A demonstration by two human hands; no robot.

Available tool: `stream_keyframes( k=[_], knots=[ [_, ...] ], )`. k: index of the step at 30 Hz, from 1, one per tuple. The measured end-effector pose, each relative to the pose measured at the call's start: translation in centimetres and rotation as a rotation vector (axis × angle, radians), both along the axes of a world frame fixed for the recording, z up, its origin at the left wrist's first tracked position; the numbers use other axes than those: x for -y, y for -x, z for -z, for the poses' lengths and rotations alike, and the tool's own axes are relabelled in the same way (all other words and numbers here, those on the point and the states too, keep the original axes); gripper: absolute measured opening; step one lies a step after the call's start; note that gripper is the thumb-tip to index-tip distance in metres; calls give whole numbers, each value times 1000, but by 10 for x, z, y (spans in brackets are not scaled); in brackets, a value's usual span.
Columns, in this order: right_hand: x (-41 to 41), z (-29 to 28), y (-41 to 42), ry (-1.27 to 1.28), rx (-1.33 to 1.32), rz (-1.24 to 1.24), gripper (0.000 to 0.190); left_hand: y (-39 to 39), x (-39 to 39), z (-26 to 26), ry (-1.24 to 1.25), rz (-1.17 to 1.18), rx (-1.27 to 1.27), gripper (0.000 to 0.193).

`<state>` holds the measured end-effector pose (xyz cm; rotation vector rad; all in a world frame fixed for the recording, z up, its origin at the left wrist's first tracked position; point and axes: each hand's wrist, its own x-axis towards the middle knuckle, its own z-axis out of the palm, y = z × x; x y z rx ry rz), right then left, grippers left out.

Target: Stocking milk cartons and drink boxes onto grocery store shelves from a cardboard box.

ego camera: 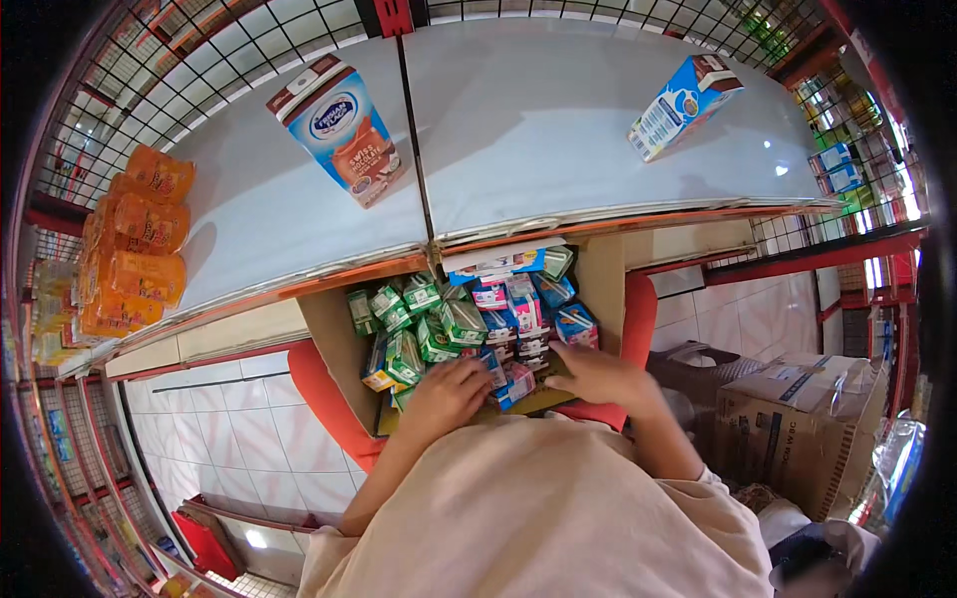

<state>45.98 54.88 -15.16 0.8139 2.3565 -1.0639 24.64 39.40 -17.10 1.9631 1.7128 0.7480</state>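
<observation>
Just in front of me is an open cardboard box (611,306) filled with small drink cartons. Green cartons (435,338) lie jumbled in its left part. Pink and blue cartons (527,310) are grouped towards the right. My left hand (447,395) rests low over the near cartons, its fingers bent beside a blue-and-pink carton (516,385); whether it grips one is hidden. At the right side of the box, my right hand (598,376) has thumb and fingers apart, with nothing between them. Its fingertips are close to a blue carton (576,321).
Behind the box runs a white shelf (523,142) bearing a large Frisian Flag chocolate milk carton (340,131) and another large carton (684,108). Orange packs (149,232) are stacked at left. Something red (329,407), likely a chair, surrounds the box. A taped cardboard box (792,433) stands right.
</observation>
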Motion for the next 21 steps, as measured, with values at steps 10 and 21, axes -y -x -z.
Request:
stream_keyframes(
  k=[10,21],
  knots=[
    [51,99,25,-171,-413,433,70,-16,-1,5,127,73,-283,56],
    [34,107,46,-182,-272,670,88,-21,-21,16,243,173,-217,61]
  ],
)
